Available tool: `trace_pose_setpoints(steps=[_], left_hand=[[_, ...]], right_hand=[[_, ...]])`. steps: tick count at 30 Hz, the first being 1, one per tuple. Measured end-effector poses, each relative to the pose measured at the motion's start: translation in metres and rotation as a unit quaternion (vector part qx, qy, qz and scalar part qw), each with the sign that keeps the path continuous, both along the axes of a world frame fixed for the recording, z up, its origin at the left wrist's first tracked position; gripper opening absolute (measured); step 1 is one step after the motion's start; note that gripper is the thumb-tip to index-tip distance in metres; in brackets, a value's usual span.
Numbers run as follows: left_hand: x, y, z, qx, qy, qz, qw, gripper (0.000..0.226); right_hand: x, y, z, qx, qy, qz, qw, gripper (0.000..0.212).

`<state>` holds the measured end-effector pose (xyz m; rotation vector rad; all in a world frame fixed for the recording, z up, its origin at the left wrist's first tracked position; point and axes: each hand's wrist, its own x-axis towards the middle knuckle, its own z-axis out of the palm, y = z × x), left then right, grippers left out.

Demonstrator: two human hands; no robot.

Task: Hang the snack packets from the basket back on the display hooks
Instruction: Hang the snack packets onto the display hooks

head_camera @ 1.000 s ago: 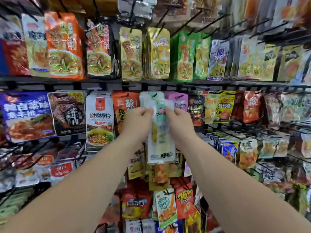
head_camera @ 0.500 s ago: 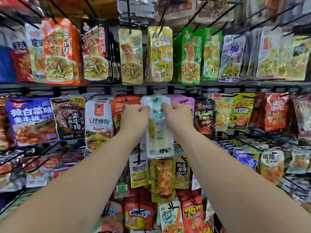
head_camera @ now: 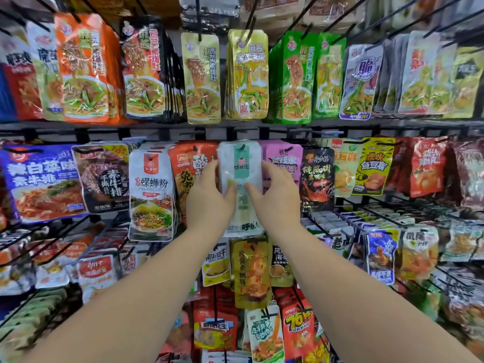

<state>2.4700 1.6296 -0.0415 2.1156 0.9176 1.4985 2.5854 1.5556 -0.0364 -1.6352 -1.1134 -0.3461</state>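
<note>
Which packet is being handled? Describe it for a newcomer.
Below the dark rail across the middle, the left hand and right hand hold the white packet. Its teal centre strip separates it from the orange packet and pink packet beside it.

A black rail [head_camera: 157,125] is running across the rack in front of me, with orange packets [head_camera: 83,69], a gold packet [head_camera: 201,79] and green packets [head_camera: 296,79] hanging above it. Below it I am seeing a blue packet [head_camera: 39,182] hanging far left, a white noodle packet [head_camera: 152,192] nearer the middle, and a black packet [head_camera: 317,179] beside a yellow packet [head_camera: 373,166] on the right. A red packet [head_camera: 298,331] is hanging low down.
</note>
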Motion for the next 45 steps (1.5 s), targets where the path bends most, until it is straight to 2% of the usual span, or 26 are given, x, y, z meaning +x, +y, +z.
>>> trace_pose_setpoints(steps=[3,7,14,19,24,31,38,42,45], left_hand=[[0.001,0.001,-0.013,0.001,0.001,-0.025,1.000,0.066],[-0.001,-0.008,-0.019,0.007,0.027,-0.031,0.999,0.076],[-0.002,0.003,-0.012,0.031,0.138,-0.029,0.990,0.070],[0.004,0.010,-0.001,0.038,0.196,-0.004,0.980,0.070],[0.006,0.011,-0.003,0.032,0.233,0.000,0.972,0.076],[-0.003,-0.013,-0.016,0.024,0.239,-0.001,0.971,0.078],[-0.024,-0.053,-0.025,0.022,0.239,0.018,0.971,0.077],[-0.042,-0.088,-0.040,0.013,0.224,0.042,0.974,0.068],[-0.062,-0.119,-0.062,-0.010,0.246,0.079,0.966,0.062]], right_hand=[[-0.001,0.001,-0.009,-0.024,0.022,0.022,0.999,0.061],[-0.001,0.000,-0.014,-0.050,0.018,0.048,0.997,0.068],[0.004,0.007,-0.009,-0.113,-0.093,0.068,0.987,0.072],[0.006,0.014,0.004,-0.162,-0.117,0.049,0.979,0.074],[0.001,0.009,0.010,-0.202,-0.101,0.049,0.973,0.079],[-0.010,-0.021,-0.007,-0.231,-0.103,0.047,0.966,0.067],[-0.019,-0.070,-0.015,-0.202,-0.093,0.065,0.973,0.059],[-0.019,-0.102,-0.036,-0.185,-0.083,0.083,0.976,0.052],[-0.023,-0.130,-0.064,-0.192,-0.063,0.100,0.974,0.049]])
